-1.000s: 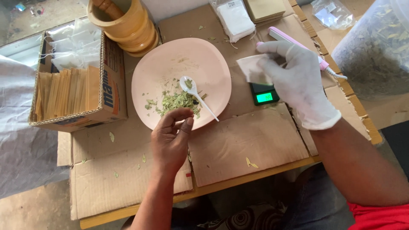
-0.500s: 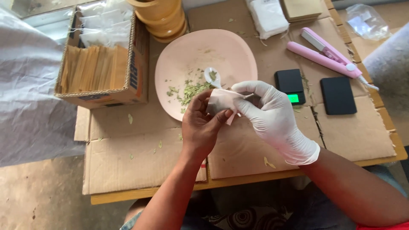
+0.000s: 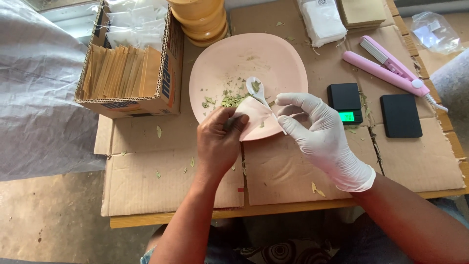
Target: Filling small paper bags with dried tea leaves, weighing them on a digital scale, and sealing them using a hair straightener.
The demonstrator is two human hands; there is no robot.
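Round pale-pink plastic plate [image 3: 273,58] on flattened brown cardboard [image 3: 166,181], green dried leaf bits [image 3: 232,100] scattered inside. Bare left hand [image 3: 218,143] pinching small white paper sachet [image 3: 255,117] (over plate's near rim). Gloved right hand [image 3: 320,134] gripping small white plastic spoon [image 3: 257,90].

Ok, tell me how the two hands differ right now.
The left hand is bare, while the right hand wears a white glove. The left hand pinches one edge of a small white sachet from the left; the right hand's curled fingers are at its opposite edge, by the white spoon. Both hover over the near rim of the pink plate.
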